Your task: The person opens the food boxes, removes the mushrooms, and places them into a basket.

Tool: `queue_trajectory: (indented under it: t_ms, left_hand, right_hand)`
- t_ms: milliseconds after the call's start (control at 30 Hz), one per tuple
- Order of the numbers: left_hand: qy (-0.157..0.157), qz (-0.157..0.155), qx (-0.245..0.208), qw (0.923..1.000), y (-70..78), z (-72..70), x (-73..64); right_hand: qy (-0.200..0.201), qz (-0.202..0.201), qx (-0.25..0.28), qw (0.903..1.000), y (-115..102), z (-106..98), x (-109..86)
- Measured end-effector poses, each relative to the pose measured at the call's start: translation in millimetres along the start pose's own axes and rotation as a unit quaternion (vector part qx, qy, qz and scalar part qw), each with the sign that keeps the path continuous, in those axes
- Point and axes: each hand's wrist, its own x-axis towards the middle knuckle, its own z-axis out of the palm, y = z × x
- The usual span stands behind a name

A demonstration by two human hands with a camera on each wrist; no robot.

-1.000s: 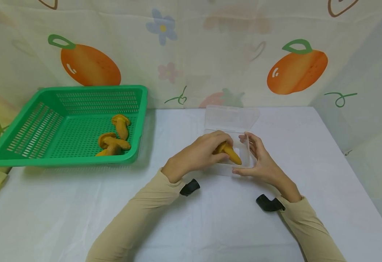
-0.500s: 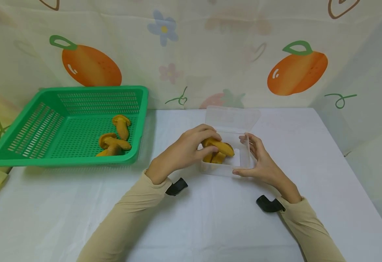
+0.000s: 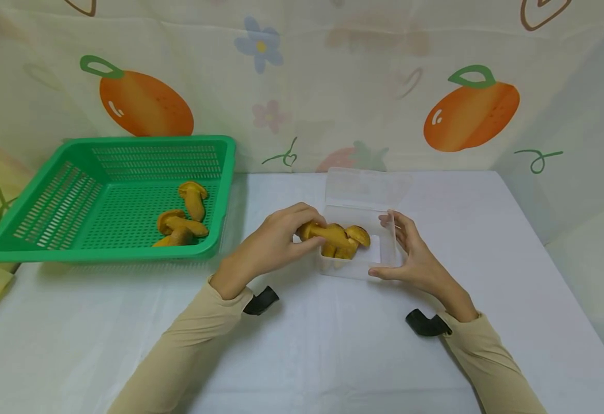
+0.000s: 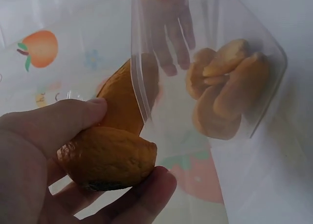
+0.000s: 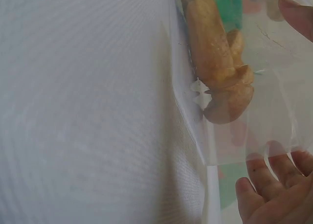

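My left hand [image 3: 276, 241] pinches a yellow-brown mushroom [image 3: 322, 232] by its cap end at the left wall of a clear plastic box [image 3: 350, 270]. Its stem points right, over other mushrooms [image 3: 344, 252] in the box's left half. In the left wrist view, thumb and fingers close round the mushroom's cap [image 4: 110, 158], and the box's mushrooms [image 4: 239, 82] show through its wall. My right hand [image 3: 415, 259] grips the box's right end, thumb at the front corner and fingers at the back. Through the box in the right wrist view, a mushroom [image 5: 210, 43] lies along the bottom.
The box's clear lid [image 3: 361, 187] stands hinged open at the back. A green perforated basket [image 3: 100, 255] sits at the left with several mushrooms [image 3: 193, 200] in its right side. A white cloth covers the table [image 3: 343, 345]; a fruit-print curtain [image 3: 312, 75] hangs behind.
My left hand has moved left with the mushroom, from over the box's middle to its left wall, uncovering the mushrooms inside. My right hand has stayed on the box.
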Motion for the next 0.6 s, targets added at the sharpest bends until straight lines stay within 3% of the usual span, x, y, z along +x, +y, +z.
queue_trajectory:
  t_ms: [367,600]
  left_hand:
    - [0.004,-0.020,-0.009,0.9997,-7.6,-3.3,-12.3]
    - [0.047,-0.030,-0.010,0.9984,-13.6,-10.1,-19.9]
  right_hand:
    - [-0.001,-0.003,-0.006,1.0000,0,0,-0.3]
    - [-0.001,-0.003,-0.004,1.0000,1,0,0.0]
